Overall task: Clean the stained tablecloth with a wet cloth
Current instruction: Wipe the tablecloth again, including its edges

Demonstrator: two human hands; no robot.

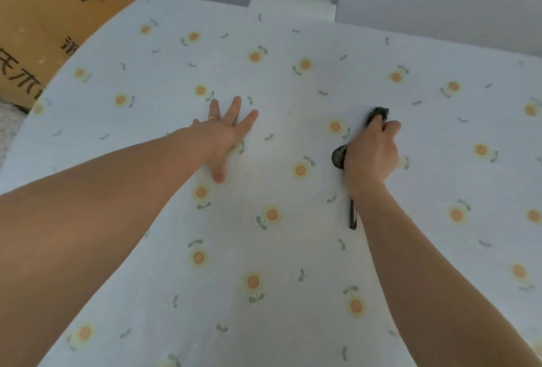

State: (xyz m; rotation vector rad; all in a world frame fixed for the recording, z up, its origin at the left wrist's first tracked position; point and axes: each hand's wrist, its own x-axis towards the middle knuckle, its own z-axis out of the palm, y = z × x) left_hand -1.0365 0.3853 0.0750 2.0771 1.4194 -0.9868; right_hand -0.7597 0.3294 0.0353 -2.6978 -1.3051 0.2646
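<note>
My right hand (371, 155) is curled tight round a dark cloth (379, 114), knuckles up, and presses it onto the tablecloth (293, 234). Bunched ends of the cloth stick out past my fingers and beside my thumb, and a thin dark strip trails back along my wrist. My left hand (227, 135) lies flat on the tablecloth well to the left, fingers spread and straight, with a ring (213, 117) on one finger. The fabric is pale with small orange flowers. Beyond its far edge stands a white chair (293, 6), and a printed cardboard box (44, 29) sits off to the left.
</note>
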